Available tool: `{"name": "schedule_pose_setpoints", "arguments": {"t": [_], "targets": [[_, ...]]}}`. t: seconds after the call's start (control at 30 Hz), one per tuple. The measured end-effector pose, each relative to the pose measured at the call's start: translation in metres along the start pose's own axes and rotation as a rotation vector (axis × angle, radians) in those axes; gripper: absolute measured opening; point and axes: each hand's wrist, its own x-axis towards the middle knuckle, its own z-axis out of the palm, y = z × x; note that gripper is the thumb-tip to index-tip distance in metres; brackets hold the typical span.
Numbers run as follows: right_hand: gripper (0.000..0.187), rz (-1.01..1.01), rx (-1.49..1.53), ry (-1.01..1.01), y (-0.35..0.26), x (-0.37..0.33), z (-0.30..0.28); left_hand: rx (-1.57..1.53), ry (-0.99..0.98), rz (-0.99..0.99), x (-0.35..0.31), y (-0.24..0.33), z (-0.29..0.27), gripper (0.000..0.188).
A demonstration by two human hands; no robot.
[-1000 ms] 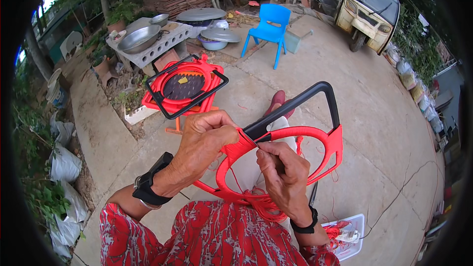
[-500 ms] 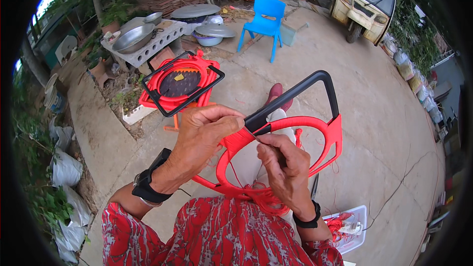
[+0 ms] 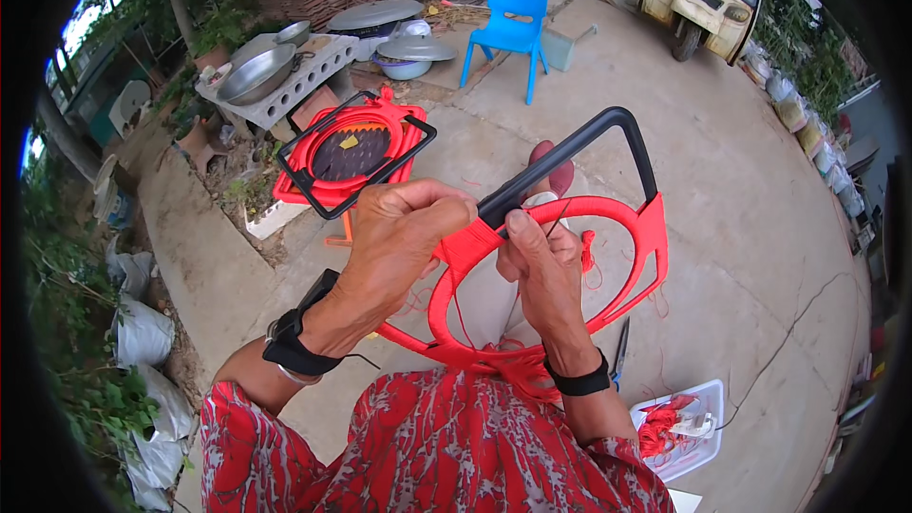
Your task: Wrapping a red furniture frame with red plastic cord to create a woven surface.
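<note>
A frame of red-wrapped bars [image 3: 442, 309], with an oval ring and a black handle [image 3: 554, 164], rests tilted over my lap. Thumb and fingers of my left hand [image 3: 391, 237] close at the handle's left end, covering the frame's corner there. My right hand [image 3: 543, 271] is closed against the upper side of the ring, its thumb up. A thin, dark, needle-like piece [image 3: 560, 216] sticks up from its fingers. Loose red cord [image 3: 518, 370] gathers at the ring's lower side, against my patterned clothing.
A similar red and black frame [image 3: 404, 163] lies on a low stand ahead left. At lower right are a white tray [image 3: 717, 408] of red cord and a dark, long-handled tool [image 3: 621, 351]. Farther off stand a blue chair [image 3: 518, 35], metal basins [image 3: 258, 76] and a three-wheeled vehicle [image 3: 708, 0].
My right hand has moved up and turned, from beside my left fingertips to the ring's upper side. The frame has shifted slightly upward in view; my left hand stays at the handle's end.
</note>
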Motion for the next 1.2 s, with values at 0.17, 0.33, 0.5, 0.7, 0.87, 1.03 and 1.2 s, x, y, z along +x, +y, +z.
{"name": "schedule_pose_setpoints", "arguments": {"t": [0.17,0.33,0.5,0.7,0.87,1.03,1.2], "targets": [[0.032,0.052,0.114,-0.023,-0.001,0.015,-0.007,0.013,-0.126,-0.145,0.014,0.015,-0.001,0.022],[0.03,0.076,0.155,0.018,-0.001,0.02,-0.01,-0.043,-0.304,-0.252,0.028,0.025,-0.013,0.034],[0.028,0.109,0.171,0.004,0.001,0.02,-0.014,0.11,-0.396,-0.195,0.037,0.025,-0.005,0.033],[0.028,0.108,0.151,0.03,0.0,0.021,-0.008,0.594,-0.464,0.254,0.052,0.012,-0.007,0.029],[0.029,0.093,0.221,0.066,0.008,0.027,-0.014,0.485,-0.404,0.076,0.05,0.015,0.001,0.024],[0.03,0.092,0.243,0.086,0.008,0.029,-0.02,0.412,-0.395,-0.059,0.052,0.014,0.007,0.023],[0.029,0.099,0.218,0.081,0.007,0.028,-0.024,0.387,-0.377,-0.027,0.051,0.007,0.012,0.026]]}}
